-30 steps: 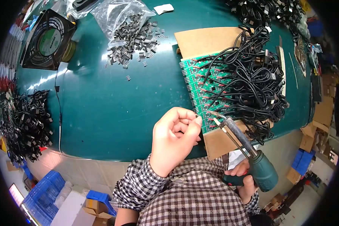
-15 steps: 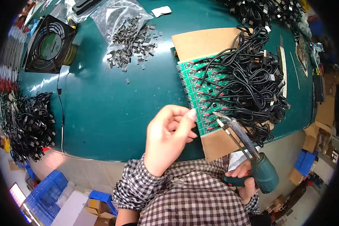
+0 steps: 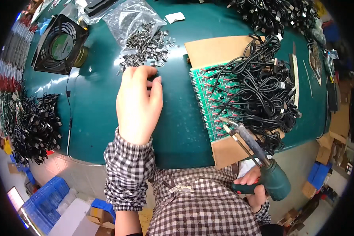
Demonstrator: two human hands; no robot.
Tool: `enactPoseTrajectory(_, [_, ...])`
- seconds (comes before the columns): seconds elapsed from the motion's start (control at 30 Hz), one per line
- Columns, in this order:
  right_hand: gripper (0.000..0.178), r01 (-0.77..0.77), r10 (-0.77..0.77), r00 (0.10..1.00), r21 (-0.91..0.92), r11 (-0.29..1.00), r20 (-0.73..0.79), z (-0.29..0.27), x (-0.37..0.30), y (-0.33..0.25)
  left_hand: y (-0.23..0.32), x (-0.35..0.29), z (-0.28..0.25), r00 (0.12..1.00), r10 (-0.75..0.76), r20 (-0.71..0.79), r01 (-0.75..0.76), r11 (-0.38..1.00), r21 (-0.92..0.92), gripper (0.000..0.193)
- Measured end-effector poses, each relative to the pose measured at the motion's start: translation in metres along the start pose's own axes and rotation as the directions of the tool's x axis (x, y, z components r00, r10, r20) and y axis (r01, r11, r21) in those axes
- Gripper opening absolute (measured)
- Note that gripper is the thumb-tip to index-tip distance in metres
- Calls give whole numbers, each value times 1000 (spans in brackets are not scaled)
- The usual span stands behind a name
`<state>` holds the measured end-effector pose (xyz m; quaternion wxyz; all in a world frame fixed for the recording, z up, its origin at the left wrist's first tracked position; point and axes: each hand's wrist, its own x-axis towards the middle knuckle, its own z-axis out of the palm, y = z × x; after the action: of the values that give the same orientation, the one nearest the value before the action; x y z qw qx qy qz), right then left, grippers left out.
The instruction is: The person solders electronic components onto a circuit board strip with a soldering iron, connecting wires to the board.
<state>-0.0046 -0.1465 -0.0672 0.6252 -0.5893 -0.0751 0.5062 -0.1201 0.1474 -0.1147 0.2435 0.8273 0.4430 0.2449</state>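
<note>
Toward the far edge of the green bench (image 3: 98, 118), the left hand (image 3: 139, 103) reaches to the loose pile of small dark connectors (image 3: 147, 49), fingers (image 3: 145, 72) curled over its near fringe; whether they have pinched one I cannot tell. The right hand (image 3: 252, 188), off the near edge, is closed round the soldering iron (image 3: 259, 161), whose tip hangs over the circuit board panel (image 3: 216, 100) and its black cables (image 3: 263, 86). Risk: with attention on the pile, the iron could sag and scorch cable insulation or board; a careless sweep could scatter connectors.

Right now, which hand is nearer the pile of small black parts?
Left. The left hand has its fingertips at the pile; the right hand grips a soldering gun far below.
</note>
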Motion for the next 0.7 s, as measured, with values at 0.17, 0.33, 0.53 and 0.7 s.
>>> enactPoseTrajectory(0.17, [41,34,-35,999,-21,999,-19,-3,2,-2,3,0,8,998,-58,-32,56,997,-60,16])
enactPoseTrajectory(0.33, [39,72,-72,997,-17,997,-22,-3,3,-2,1,-4,3,991,-133,-12,127,968,-215,15])
enactPoseTrajectory(0.53, [37,-12,7,998,-80,997,-62,-4,-5,-4,44,-58,-2,844,-308,439,534,557,-636,14])
enactPoseTrajectory(0.7, [36,-9,3,998,-99,995,-63,2,-9,-3,55,-80,14,741,-278,611,671,291,-682,14])
